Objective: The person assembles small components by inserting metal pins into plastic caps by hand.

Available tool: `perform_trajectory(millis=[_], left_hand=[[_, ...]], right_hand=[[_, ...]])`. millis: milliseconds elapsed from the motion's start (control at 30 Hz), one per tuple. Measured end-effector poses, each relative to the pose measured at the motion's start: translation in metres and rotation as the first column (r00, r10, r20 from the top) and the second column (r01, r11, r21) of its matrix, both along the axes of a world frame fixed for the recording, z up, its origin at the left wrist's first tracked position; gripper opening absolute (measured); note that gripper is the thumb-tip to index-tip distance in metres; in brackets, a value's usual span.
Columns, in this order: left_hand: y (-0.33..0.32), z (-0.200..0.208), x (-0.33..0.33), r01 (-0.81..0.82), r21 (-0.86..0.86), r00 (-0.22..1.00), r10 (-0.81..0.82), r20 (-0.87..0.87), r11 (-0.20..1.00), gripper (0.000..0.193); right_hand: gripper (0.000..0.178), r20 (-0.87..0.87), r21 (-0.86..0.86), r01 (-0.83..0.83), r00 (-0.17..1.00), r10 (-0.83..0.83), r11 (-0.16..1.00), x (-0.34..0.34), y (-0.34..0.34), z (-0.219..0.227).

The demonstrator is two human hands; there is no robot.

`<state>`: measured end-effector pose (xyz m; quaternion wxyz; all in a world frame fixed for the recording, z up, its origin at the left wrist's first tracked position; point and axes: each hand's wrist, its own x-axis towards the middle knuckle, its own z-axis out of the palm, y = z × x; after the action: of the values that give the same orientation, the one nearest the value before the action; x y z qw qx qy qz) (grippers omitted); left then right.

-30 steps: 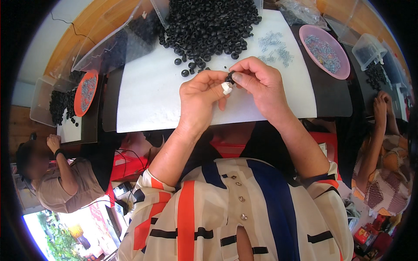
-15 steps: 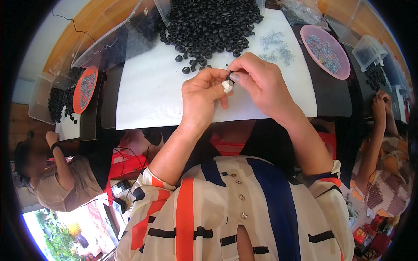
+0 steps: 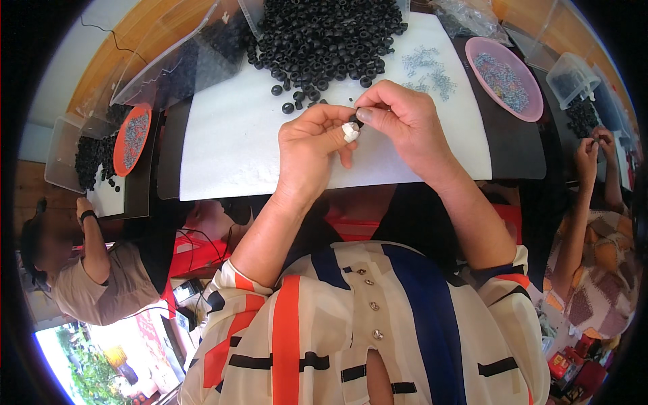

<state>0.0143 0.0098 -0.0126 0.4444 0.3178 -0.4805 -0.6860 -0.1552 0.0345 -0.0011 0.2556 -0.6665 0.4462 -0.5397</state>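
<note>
left hand [image 3: 307,143] and right hand [image 3: 407,125] meet, fingertips pinching a small black piece [image 3: 356,122] between them; a heap of black parts [image 3: 324,47] lies just beyond. the right thumb has edged up slightly, so work seems to continue on that one piece.

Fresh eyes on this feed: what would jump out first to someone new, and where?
Most striking is the big heap of small black parts at the top centre, on the white sheet. Below it, the left hand and right hand meet at one small black piece, beside a bright white covering on the left thumb tip. A pink tray sits upper right.
</note>
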Motion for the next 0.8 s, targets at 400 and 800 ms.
perform_trajectory(millis=[400, 800], left_hand=[[0.0, 0.002, 0.0, -0.022, 0.047, 0.999, 0.024, -0.045, 0.999, 0.014], [0.0, 0.001, 0.0, -0.012, 0.042, 0.999, 0.014, -0.048, 0.999, 0.013]], right_hand=[[0.015, -0.324, -0.25, 0.068, 0.934, -0.15, 0.966, 0.0, 0.005, 0.002], [0.015, -0.57, -0.322, 0.096, 0.775, -0.274, 0.942, 0.009, 0.01, 0.013]])
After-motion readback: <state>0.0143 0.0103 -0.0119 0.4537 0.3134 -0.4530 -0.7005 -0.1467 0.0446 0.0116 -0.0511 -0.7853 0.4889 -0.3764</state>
